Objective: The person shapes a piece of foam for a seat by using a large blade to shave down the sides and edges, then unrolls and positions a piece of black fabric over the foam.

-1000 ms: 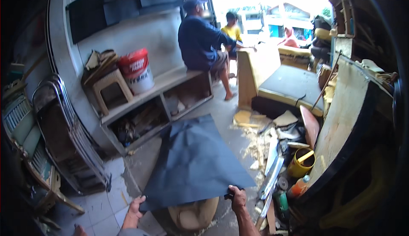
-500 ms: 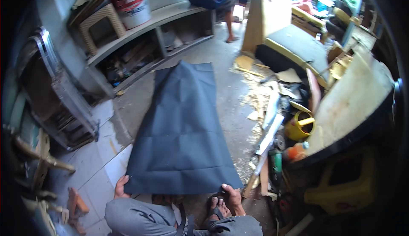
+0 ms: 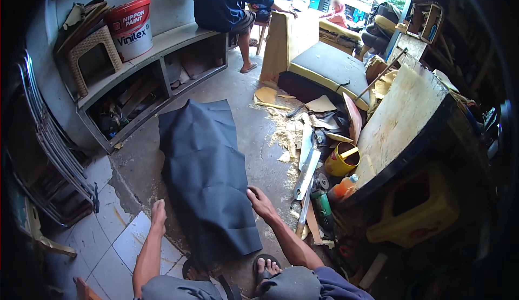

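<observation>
A large black sheet (image 3: 208, 165), creased and wrinkled, lies on the floor in front of me, its near end by my sandalled feet. My left hand (image 3: 158, 217) is raised just beside its left edge, with a gap between; the fingers are closed together and hold nothing that I can see. At the sheet's right edge, my right hand (image 3: 261, 203) has its thumb and fingers slightly apart. It is very close to the sheet, though I cannot tell whether they touch.
A bench with open shelves (image 3: 146, 56) bears a paint bucket (image 3: 131, 29) and a woven stool (image 3: 94, 56). On the right are foam scraps (image 3: 320, 104), a green angle grinder (image 3: 323, 211), a yellow can (image 3: 341, 159) and a large panel (image 3: 400, 119). A person (image 3: 230, 8) sits at the back.
Both hands have let go of the sheet's near corners and moved farther forward along its sides. The sheet has dropped, its near end now crumpled and narrower. My view has shifted right.
</observation>
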Demonstrator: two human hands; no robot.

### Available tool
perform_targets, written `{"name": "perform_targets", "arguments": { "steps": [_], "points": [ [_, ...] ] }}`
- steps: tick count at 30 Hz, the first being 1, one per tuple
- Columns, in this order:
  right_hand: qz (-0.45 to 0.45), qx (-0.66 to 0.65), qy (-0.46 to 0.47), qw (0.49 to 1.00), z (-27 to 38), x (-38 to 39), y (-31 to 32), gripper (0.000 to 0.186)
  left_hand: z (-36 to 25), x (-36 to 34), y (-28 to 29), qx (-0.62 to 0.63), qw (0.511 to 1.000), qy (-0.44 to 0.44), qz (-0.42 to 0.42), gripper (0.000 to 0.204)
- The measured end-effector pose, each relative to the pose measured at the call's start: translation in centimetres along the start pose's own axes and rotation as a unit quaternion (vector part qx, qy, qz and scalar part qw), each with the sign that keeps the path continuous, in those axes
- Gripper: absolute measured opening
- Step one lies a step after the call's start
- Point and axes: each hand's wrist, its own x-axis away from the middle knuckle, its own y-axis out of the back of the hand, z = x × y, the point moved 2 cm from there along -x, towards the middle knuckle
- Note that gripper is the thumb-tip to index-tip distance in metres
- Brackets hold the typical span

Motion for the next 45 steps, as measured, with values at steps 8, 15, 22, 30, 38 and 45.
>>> {"name": "perform_targets", "arguments": {
  "steps": [8,15,22,30,38,45],
  "points": [
    [-0.010,0.132,-0.144,0.981,-4.9,-7.6,-5.3,0.088,4.7,-4.2,-8.4,0.181,0.970,0.160,0.005,0.056],
    [-0.051,0.100,-0.094,0.989,-7.1,-3.5,-6.4,0.085,9.1,-2.8,-7.3,0.244,0.951,0.189,0.017,0.059],
    [0.001,-0.027,-0.238,0.971,-9.7,1.6,-1.5,0.070,11.5,5.0,-4.4,0.199,0.961,0.138,0.136,0.062],
    [-0.050,-0.067,-0.226,0.971,-14.0,-1.6,-1.9,0.052,9.4,6.1,-4.1,0.221,0.949,0.194,0.112,0.044],
    [-0.048,0.040,-0.250,0.966,-14.4,1.2,-0.9,0.053,9.5,8.4,-2.8,0.260,0.942,0.195,0.086,0.040],
    [-0.077,-0.165,-0.293,0.939,-13.1,1.5,-0.2,0.032,7.2,9.2,-2.8,0.228,0.952,0.202,-0.006,0.033]
  ]
}}
